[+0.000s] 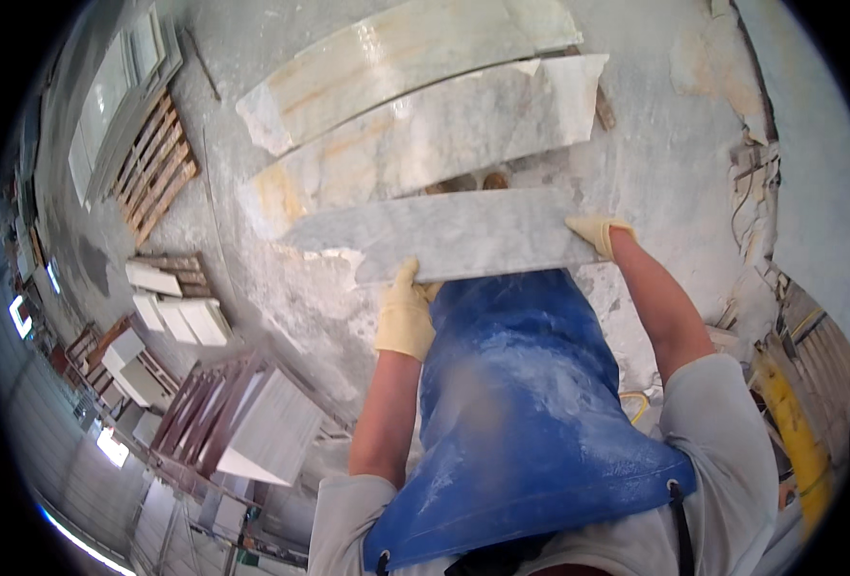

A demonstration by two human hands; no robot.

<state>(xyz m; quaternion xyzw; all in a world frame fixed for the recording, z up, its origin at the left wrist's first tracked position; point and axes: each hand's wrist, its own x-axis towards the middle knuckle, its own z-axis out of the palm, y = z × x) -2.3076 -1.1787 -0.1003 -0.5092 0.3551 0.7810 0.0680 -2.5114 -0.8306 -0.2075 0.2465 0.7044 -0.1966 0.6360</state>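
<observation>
A long grey stone slab (463, 233) with a broken left end is held level in front of my blue apron (516, 355). My left hand (406, 317), in a pale yellow glove, grips its near edge left of the middle, thumb on top and fingers mostly hidden below. At its right end my right hand (598, 235), gloved the same way, is closed on the slab. Just beyond lies a white and grey slab (444, 130) with a yellowish left end. Farther off is another pale slab (406, 62), streaked with yellow and shiny on top.
To the left stand a wooden pallet (156, 168) beside stacked slabs (122, 96), and some short white slabs (190, 320). A maroon rack (199, 413) holds panels at the lower left. On the right, a yellow beam (795, 442) lies near broken rubble (756, 192).
</observation>
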